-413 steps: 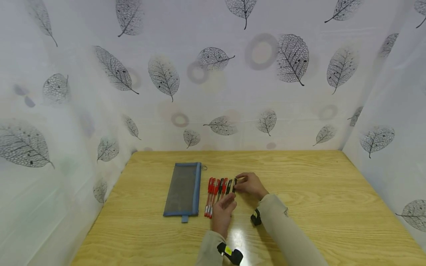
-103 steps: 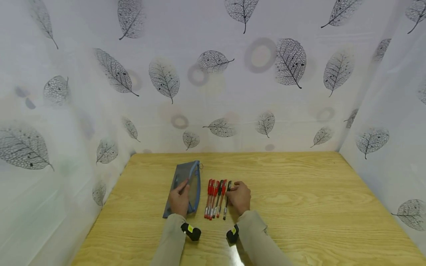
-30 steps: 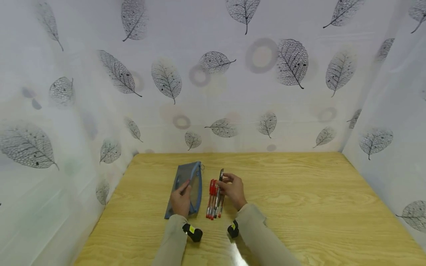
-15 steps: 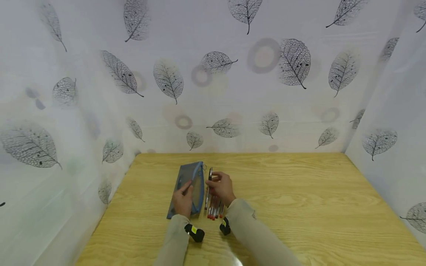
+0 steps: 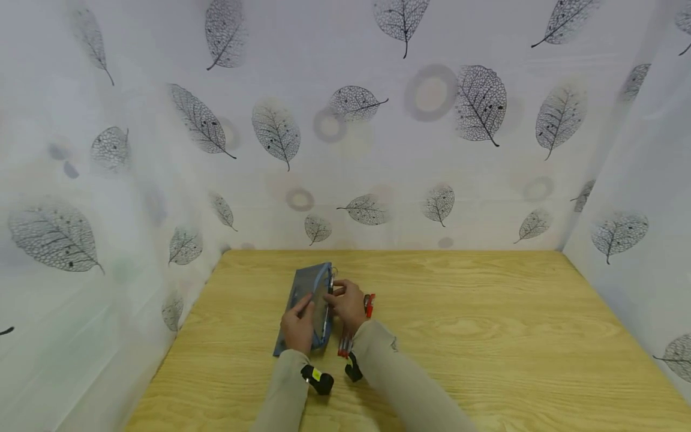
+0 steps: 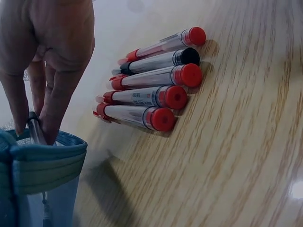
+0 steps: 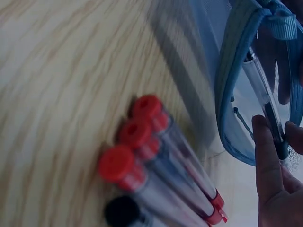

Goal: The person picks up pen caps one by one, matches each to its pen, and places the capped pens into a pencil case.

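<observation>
My left hand (image 5: 298, 327) holds the blue-edged mesh zip pouch (image 5: 303, 282) by its upper side, keeping its mouth spread. In my right hand (image 5: 349, 306), the thumb and fingers pinch a black gel pen (image 7: 262, 90) near its black end. The pen's other end is inside the pouch mouth in the right wrist view, past the blue zipper edge (image 7: 232, 71). Beside the pouch several red-capped pens (image 6: 135, 115) and one black-capped pen (image 6: 158, 62) lie in a row, partly hidden under my right hand and wrist in the head view.
The wood-grain table (image 5: 486, 336) extends widely to the right. A white leaf-print curtain (image 5: 378, 150) encloses its back and sides. A small ring (image 5: 335, 272) hangs at the pouch's far corner.
Since the oldest frame, my left hand has moved from the pens to the pouch and spread its mouth. Lately my right hand has lifted a black pen from the row and carried it left into that mouth.
</observation>
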{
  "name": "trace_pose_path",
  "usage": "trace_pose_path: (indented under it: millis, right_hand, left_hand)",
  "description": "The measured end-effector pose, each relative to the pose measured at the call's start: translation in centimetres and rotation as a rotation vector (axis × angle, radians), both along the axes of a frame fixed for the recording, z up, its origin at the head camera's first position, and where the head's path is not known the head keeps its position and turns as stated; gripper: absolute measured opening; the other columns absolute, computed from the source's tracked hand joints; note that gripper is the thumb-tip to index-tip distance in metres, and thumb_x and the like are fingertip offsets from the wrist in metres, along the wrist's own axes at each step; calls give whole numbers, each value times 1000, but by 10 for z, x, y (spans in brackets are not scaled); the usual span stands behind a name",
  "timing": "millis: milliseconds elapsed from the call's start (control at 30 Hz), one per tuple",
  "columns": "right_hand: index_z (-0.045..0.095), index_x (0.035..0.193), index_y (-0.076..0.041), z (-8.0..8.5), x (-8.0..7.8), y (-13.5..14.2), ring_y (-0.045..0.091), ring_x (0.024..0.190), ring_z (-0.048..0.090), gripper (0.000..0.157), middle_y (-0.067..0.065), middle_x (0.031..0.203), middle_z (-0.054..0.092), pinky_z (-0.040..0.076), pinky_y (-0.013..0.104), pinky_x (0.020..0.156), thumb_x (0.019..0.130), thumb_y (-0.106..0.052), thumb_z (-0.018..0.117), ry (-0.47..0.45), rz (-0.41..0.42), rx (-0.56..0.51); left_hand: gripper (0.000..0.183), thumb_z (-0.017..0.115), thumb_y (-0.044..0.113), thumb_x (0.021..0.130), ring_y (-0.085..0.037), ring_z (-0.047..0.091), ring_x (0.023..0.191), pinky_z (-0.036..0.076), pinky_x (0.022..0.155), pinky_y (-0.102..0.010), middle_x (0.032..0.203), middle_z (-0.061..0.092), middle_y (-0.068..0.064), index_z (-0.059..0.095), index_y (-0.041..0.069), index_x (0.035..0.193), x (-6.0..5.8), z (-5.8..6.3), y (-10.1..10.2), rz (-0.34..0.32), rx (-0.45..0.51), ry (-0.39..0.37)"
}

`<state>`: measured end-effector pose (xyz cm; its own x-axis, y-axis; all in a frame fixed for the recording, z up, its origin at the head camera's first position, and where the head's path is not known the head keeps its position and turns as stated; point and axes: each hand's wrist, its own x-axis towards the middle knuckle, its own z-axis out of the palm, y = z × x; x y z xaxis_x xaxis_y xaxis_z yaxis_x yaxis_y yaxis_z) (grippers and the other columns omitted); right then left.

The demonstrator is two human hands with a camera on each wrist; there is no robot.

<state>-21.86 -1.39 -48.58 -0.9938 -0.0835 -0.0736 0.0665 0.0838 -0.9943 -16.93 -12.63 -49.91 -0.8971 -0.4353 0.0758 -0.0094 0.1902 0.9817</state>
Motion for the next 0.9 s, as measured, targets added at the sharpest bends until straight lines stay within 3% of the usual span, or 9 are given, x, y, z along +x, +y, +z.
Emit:
trace_pose_path:
  millis: [133,400,533,733,900]
  right_hand:
    - [54,127,8,0,1,-2,27,77,69,43,20,99,64,58,36,64,88,-3,68,-24,8,-31]
    - [51,129,12,1,1,1,39,90,67,40,24,105,62,57,42,72,91,0,61,-82,41,-130]
    - [53,128,11,3,1,5,37,88,68,39,23,105,63,57,44,74,92,-1,60,-65,46,-128]
    - [49,129,15,10,4,13,47,90,65,41,31,110,60,55,49,76,91,2,58,-31,48,-142]
    - [51,129,12,0,-3,23,39,84,67,41,27,109,59,58,40,68,90,2,60,-14,17,-130]
  left_hand:
    - [25,61,12,95,-30,55,121,45,97,-47,122,65,-9,70,6,118,0,3,1,1,5,8]
    - [25,62,12,94,-29,53,123,44,97,-47,121,65,-9,70,7,117,0,3,1,6,6,5]
    - [25,62,11,93,-31,53,123,42,100,-49,121,65,-11,71,7,116,0,2,-1,13,6,18]
    - [25,63,11,93,-32,52,124,41,101,-49,122,64,-14,70,7,117,0,3,-2,15,10,4]
    - [26,62,13,94,-31,52,124,43,98,-48,124,63,-14,69,8,118,2,6,-1,7,17,-12]
